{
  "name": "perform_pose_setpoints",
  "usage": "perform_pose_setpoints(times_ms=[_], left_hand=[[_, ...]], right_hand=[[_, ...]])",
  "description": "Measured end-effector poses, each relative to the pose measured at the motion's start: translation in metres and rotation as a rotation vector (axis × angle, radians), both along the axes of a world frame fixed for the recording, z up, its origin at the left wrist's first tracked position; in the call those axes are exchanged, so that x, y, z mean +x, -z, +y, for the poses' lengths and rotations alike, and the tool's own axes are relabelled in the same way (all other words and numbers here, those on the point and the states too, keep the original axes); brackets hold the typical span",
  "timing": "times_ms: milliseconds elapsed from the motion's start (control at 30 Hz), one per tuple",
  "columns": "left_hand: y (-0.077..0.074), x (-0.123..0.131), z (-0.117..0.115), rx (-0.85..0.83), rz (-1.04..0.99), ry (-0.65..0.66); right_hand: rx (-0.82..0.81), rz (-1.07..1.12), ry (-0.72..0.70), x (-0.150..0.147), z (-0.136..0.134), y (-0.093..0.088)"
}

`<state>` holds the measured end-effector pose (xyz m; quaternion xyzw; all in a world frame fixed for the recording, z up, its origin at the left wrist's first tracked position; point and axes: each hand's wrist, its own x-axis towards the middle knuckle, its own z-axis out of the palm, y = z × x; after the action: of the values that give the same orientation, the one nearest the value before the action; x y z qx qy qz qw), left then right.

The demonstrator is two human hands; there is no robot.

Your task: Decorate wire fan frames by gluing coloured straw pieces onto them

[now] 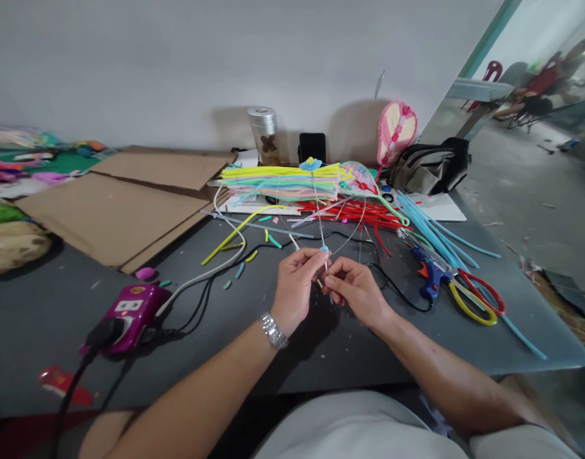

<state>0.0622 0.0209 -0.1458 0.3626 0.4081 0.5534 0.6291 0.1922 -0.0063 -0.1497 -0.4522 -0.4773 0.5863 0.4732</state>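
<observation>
Hands: left hand (296, 287) and right hand (357, 294) together, fingertips tightly pinching a thin stem (320, 213) beside its blue bead (324, 249).
Stem: upright between them, blue flower (310, 164) on top.
Right: glue gun (429, 271), scissors (474, 299).

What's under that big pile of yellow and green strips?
A white sheet sticks out from under the front of the pile. The pile covers the rest, so I can't see what else is underneath.
</observation>
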Motion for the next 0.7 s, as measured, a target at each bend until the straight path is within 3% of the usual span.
perform_pose_setpoints(times_ms=[700], left_hand=[[-0.0016,-0.0003,-0.0005,-0.041,-0.037,0.039]], right_hand=[[0.165,-0.213,0.026,0.0018,-0.0027,-0.0006]])
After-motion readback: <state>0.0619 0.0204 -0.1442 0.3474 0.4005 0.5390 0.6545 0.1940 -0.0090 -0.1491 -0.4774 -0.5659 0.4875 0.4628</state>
